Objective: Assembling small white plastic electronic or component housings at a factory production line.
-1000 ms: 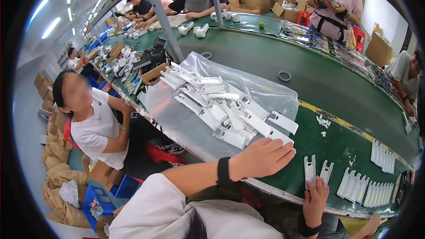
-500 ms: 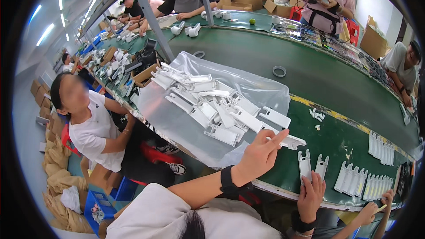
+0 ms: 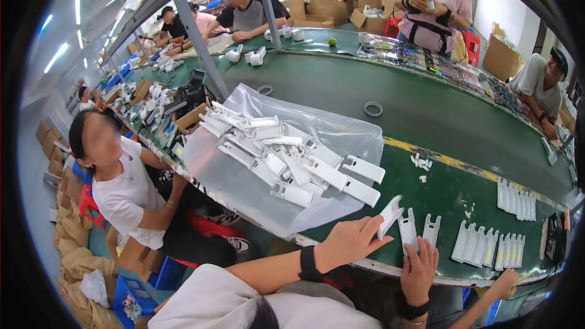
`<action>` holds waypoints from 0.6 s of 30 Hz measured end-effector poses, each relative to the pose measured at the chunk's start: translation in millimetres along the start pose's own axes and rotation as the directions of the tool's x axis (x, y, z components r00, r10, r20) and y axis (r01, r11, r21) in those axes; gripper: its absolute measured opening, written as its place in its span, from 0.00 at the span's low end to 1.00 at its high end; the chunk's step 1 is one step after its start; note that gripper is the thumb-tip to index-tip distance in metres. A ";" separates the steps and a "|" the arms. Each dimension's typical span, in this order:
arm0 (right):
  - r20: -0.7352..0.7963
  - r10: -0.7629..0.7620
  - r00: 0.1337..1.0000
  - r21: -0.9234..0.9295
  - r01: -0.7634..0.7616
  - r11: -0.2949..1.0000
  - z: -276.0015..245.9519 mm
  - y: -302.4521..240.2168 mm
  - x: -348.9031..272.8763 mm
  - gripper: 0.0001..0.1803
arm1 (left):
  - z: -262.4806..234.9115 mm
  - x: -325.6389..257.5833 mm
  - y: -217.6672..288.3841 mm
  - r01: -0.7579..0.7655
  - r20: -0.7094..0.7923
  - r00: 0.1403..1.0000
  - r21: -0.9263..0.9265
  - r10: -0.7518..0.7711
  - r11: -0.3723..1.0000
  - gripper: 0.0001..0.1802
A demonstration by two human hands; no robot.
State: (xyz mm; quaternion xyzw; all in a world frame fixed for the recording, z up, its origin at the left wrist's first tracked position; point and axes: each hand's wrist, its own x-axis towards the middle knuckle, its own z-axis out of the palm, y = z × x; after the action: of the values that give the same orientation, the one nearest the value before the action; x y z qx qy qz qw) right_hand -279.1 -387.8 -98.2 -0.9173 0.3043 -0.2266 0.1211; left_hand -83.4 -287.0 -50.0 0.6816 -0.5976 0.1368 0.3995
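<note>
Low in the frame's centre, the left hand (image 3: 348, 242) pinches a white plastic bracket (image 3: 389, 215) between closed fingertips, while the right hand (image 3: 418, 271) rests fingers on another white bracket (image 3: 407, 231) standing on the green table (image 3: 451, 122).

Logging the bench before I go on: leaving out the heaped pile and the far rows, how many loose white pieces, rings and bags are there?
White piece held in the left hand: 1
Standing white pieces by the right hand: 2
Rings on the green table: 2
Clear bag: 1
Total: 6
</note>
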 end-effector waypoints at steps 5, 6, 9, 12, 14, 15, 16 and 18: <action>0.015 0.008 1.000 -0.005 -0.008 1.000 -1.9 -5.7 -2.3 0.17 | 2.4 -4.6 -1.1 -0.022 0.018 1.000 0.115 0.020 0.993 0.22; 0.012 0.014 1.000 -0.018 -0.014 1.000 -1.2 -5.6 -2.8 0.18 | 5.9 -6.0 -2.0 -0.035 0.081 0.996 0.157 0.022 0.987 0.22; 0.002 0.031 1.000 -0.039 -0.031 0.999 -1.6 -5.6 -5.2 0.17 | 10.3 -9.2 -1.4 -0.067 0.202 0.979 0.198 0.026 0.978 0.21; -0.010 0.061 0.998 -0.007 -0.062 0.998 -2.2 -10.9 -3.4 0.17 | 20.8 -12.4 -2.4 -0.136 0.248 0.954 -0.139 0.167 0.981 0.21; -0.005 0.025 1.000 0.030 -0.025 0.999 3.1 -17.1 6.2 0.18 | 20.2 -15.3 -8.7 -0.100 0.345 0.929 -0.108 0.132 0.989 0.20; 0.011 0.005 1.000 0.014 -0.005 1.000 8.0 -20.6 12.6 0.18 | 20.2 -14.7 -12.0 -0.075 0.370 0.923 -0.108 0.110 0.991 0.20; 0.024 0.003 1.000 0.023 -0.004 1.000 7.1 -23.7 15.3 0.19 | 16.3 -13.1 -10.3 -0.033 0.379 0.923 -0.095 0.067 0.995 0.21; 0.008 0.005 1.000 0.027 -0.005 1.000 1.2 -23.3 20.7 0.20 | 8.9 -6.5 -10.9 0.015 0.337 0.941 -0.119 0.027 0.993 0.25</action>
State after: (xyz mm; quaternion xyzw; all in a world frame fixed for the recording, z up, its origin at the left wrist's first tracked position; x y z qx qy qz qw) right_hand -252.1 -382.1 -83.7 -0.9157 0.3029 -0.2267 0.1354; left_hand -77.5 -289.1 -64.2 0.6679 -0.6665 -0.0173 0.3307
